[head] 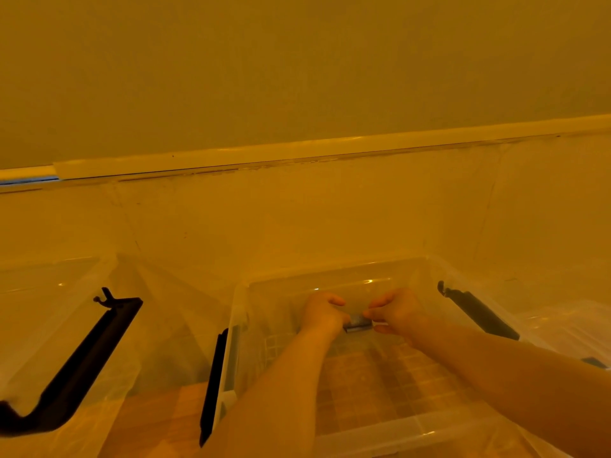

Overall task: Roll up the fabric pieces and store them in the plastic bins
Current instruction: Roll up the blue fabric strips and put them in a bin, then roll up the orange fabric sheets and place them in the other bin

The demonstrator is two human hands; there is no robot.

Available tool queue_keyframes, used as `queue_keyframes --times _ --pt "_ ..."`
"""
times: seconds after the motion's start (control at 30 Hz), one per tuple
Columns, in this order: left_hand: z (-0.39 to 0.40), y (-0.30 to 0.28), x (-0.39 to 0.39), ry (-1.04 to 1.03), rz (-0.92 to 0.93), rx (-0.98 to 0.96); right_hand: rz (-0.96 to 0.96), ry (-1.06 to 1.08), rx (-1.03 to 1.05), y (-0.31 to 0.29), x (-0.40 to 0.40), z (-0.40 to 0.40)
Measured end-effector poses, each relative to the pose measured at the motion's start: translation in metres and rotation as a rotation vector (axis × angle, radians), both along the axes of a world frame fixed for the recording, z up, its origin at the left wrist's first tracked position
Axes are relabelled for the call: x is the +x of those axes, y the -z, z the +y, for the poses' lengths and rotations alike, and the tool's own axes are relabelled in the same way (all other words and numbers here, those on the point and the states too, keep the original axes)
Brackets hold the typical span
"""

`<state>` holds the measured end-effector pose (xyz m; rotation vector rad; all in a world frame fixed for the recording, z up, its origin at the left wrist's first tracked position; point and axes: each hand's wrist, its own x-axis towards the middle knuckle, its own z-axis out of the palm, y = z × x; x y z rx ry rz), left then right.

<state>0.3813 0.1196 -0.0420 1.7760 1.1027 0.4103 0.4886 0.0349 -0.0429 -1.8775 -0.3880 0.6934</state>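
Both my arms reach down into a clear plastic bin (238, 312) in the middle of the view. My left hand (322, 312) and my right hand (395, 310) meet near the bin's far wall, fingers curled around a small dark grey piece (357, 322) held between them. Whether it is rolled fabric I cannot tell; most of it is hidden by my fingers. The bin's floor shows a ribbed grid and otherwise holds nothing visible.
A second clear bin (99, 269) stands to the left with a black latch handle (86, 361). More black latches sit on the middle bin's left side (215, 388) and right side (479, 314). A pale wall with a white skirting strip (297, 150) runs behind. Wooden floor shows between the bins.
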Motion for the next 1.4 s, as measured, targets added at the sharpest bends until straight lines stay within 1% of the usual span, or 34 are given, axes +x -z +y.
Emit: queue_keyframes --times 0.1,0.23,0.43,0.6,0.8,0.97,1.13,1.27,1.4 --pt "-0.003 -0.009 0.000 -0.037 -0.054 -0.014 -0.011 0.012 0.032 -0.011 -0.003 -0.002" --pt "-0.010 -0.034 -0.002 -0.084 -0.145 -0.044 -0.023 0.028 0.117 -0.038 -0.005 -0.011" --pt "-0.034 -0.081 -0.025 -0.094 -0.271 0.018 0.027 0.044 0.253 -0.086 -0.032 -0.041" --pt "-0.066 -0.115 -0.071 -0.087 -0.343 0.090 0.041 -0.003 0.404 -0.125 -0.078 -0.078" --pt "-0.103 -0.142 -0.159 -0.096 -0.426 0.115 0.038 -0.085 0.510 -0.158 -0.145 -0.126" --pt "-0.136 -0.152 -0.236 -0.112 -0.453 0.158 0.061 -0.151 0.534 -0.159 -0.207 -0.160" --pt "-0.166 -0.147 -0.298 -0.151 -0.498 0.110 0.081 -0.213 0.545 -0.145 -0.262 -0.180" --pt "-0.182 -0.129 -0.340 -0.154 -0.455 0.104 0.083 -0.240 0.570 -0.127 -0.298 -0.187" --pt "-0.199 -0.100 -0.378 -0.161 -0.420 0.122 0.107 -0.218 0.571 -0.101 -0.330 -0.194"
